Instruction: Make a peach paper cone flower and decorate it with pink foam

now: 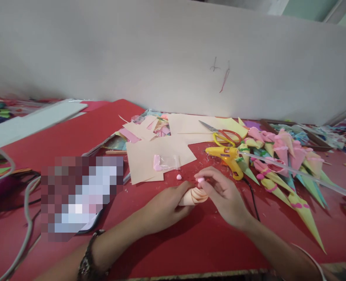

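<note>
My left hand (173,205) is closed around a cream rolled paper cone (195,196), whose layered, open-looking end points to the right. Over that end, my right hand (222,193) pinches a small lump of pink clay (201,180) between thumb and fingers. A second pink clay ball (179,177) lies on the red table just beyond my left hand. Behind it, a clear plastic packet (167,162) with pink clay inside rests on cream paper sheets (143,156). A yellow hot glue gun (224,156) with a long clear glue stick lies beyond my right hand.
Scissors (220,132) with red and yellow handles lie on paper at the back. Several finished paper cones (278,156) in pink, yellow and green are piled at right. A phone-like device (93,195), partly blurred, stands at left near a white cable (28,210). A white wall (149,58) bounds the table.
</note>
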{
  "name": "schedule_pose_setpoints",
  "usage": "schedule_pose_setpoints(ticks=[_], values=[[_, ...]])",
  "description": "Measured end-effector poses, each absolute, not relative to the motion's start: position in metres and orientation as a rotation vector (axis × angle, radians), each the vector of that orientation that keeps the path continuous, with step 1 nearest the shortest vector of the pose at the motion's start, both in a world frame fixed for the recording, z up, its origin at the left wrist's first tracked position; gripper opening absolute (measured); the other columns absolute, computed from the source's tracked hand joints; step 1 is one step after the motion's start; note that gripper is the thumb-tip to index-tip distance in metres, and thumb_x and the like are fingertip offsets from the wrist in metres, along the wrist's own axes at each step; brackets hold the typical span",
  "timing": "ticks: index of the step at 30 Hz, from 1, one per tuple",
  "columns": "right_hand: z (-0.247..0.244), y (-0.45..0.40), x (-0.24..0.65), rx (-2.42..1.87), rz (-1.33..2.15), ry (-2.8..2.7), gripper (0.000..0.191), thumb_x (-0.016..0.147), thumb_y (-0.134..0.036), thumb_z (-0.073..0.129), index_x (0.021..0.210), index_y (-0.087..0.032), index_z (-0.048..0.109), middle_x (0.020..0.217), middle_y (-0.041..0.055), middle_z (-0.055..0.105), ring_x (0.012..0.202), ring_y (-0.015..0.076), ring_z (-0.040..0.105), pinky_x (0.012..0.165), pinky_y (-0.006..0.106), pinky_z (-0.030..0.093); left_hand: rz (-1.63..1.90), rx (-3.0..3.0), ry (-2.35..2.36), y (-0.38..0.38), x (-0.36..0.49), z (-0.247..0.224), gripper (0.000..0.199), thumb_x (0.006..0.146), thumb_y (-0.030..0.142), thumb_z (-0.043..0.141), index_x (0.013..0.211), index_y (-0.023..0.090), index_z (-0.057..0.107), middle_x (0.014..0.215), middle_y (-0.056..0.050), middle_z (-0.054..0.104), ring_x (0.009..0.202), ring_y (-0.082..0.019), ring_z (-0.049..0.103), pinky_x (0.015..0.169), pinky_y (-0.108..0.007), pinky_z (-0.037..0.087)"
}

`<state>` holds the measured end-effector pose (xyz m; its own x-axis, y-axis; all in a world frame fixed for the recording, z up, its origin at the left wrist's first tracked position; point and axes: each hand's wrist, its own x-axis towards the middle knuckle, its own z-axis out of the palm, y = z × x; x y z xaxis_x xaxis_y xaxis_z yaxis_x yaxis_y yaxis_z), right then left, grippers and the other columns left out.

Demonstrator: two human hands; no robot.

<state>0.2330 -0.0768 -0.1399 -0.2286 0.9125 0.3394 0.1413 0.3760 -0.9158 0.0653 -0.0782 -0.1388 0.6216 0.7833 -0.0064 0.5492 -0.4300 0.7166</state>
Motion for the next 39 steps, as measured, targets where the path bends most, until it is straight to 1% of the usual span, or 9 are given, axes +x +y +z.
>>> schedule_pose_setpoints(ticks=[3, 6, 8, 11, 16, 19, 21, 26, 39], values=[[-0.141, -0.077, 0.234, -0.944, 0.952, -1.657, 0.013, 0.082, -0.021, 0.048, 0.089, -0.023, 0.058, 0.086, 0.0005, 0.055, 0.080, 0.0111, 0.054, 0.068, 0.021, 0.046, 0.465, 2.052, 1.012, -0.079, 0.065, -0.137, 0.025, 0.078, 0.019, 0.044, 0.103, 0.017, 0.046, 0.089, -0.004, 0.058, 0.071, -0.014, 0.053, 0.061, -0.025, 0.040], [-0.142, -0.075, 0.235, -0.951, 0.895, -1.624, 0.012, 0.081, -0.019, 0.049, 0.089, -0.023, 0.058, 0.086, 0.0007, 0.055, 0.080, 0.0113, 0.054, 0.070, 0.022, 0.046, 0.477, 1.978, 0.982, -0.078, 0.064, -0.135, 0.027, 0.078, 0.028, 0.049, 0.103, 0.017, 0.046, 0.093, -0.004, 0.057, 0.075, -0.016, 0.052, 0.066, -0.026, 0.041], [-0.141, -0.074, 0.236, -0.960, 0.857, -1.574, 0.011, 0.080, -0.019, 0.051, 0.088, -0.022, 0.058, 0.086, 0.0012, 0.056, 0.081, 0.0118, 0.055, 0.071, 0.022, 0.047, 0.491, 1.945, 0.976, -0.078, 0.062, -0.136, 0.027, 0.081, 0.033, 0.046, 0.102, 0.016, 0.046, 0.092, -0.005, 0.057, 0.076, -0.016, 0.051, 0.066, -0.026, 0.041], [-0.138, -0.073, 0.237, -0.999, 0.863, -1.470, 0.009, 0.078, -0.020, 0.053, 0.085, -0.021, 0.058, 0.085, 0.0016, 0.059, 0.080, 0.0126, 0.057, 0.071, 0.025, 0.049, 0.546, 1.923, 1.000, -0.078, 0.061, -0.140, 0.025, 0.083, 0.036, 0.041, 0.099, 0.016, 0.047, 0.087, -0.004, 0.056, 0.072, -0.015, 0.050, 0.063, -0.025, 0.040], [-0.133, -0.075, 0.238, -1.001, 0.904, -1.385, 0.007, 0.076, -0.023, 0.056, 0.082, -0.021, 0.057, 0.073, 0.0006, 0.064, 0.063, 0.0120, 0.061, 0.060, 0.025, 0.053, 0.610, 1.789, 0.980, -0.079, 0.061, -0.141, 0.022, 0.082, 0.036, 0.044, 0.096, 0.019, 0.041, 0.069, 0.003, 0.049, 0.057, -0.011, 0.047, 0.056, -0.023, 0.040], [-0.133, -0.076, 0.238, -0.992, 0.867, -1.430, 0.006, 0.076, -0.021, 0.056, 0.081, -0.021, 0.059, 0.076, 0.0014, 0.065, 0.068, 0.0123, 0.062, 0.062, 0.025, 0.054, 0.608, 1.738, 0.972, -0.078, 0.062, -0.141, 0.017, 0.082, 0.034, 0.044, 0.088, 0.019, 0.039, 0.061, 0.006, 0.045, 0.052, -0.009, 0.045, 0.054, -0.022, 0.040], [-0.134, -0.077, 0.239, -0.980, 0.851, -1.461, 0.009, 0.076, -0.018, 0.056, 0.084, -0.022, 0.059, 0.083, 0.0017, 0.066, 0.076, 0.0126, 0.062, 0.069, 0.025, 0.053, 0.614, 1.768, 0.997, -0.077, 0.062, -0.141, 0.015, 0.082, 0.033, 0.043, 0.085, 0.018, 0.040, 0.063, 0.005, 0.046, 0.054, -0.010, 0.046, 0.055, -0.023, 0.040], [-0.135, -0.078, 0.241, -0.920, 0.835, -1.531, 0.017, 0.076, -0.014, 0.056, 0.089, -0.025, 0.062, 0.092, 0.0006, 0.066, 0.087, 0.0130, 0.060, 0.077, 0.027, 0.051, 0.611, 1.906, 1.067, -0.075, 0.062, -0.145, 0.021, 0.080, 0.032, 0.045, 0.096, 0.018, 0.044, 0.087, -0.002, 0.054, 0.074, -0.015, 0.050, 0.062, -0.025, 0.040], [-0.134, -0.078, 0.240, -0.928, 0.740, -1.648, 0.015, 0.076, -0.016, 0.057, 0.086, -0.024, 0.064, 0.086, 0.0006, 0.066, 0.082, 0.0143, 0.060, 0.074, 0.030, 0.050, 0.568, 1.937, 1.038, -0.076, 0.061, -0.146, 0.020, 0.081, 0.033, 0.045, 0.093, 0.018, 0.045, 0.085, -0.002, 0.056, 0.070, -0.014, 0.051, 0.058, -0.022, 0.039]])
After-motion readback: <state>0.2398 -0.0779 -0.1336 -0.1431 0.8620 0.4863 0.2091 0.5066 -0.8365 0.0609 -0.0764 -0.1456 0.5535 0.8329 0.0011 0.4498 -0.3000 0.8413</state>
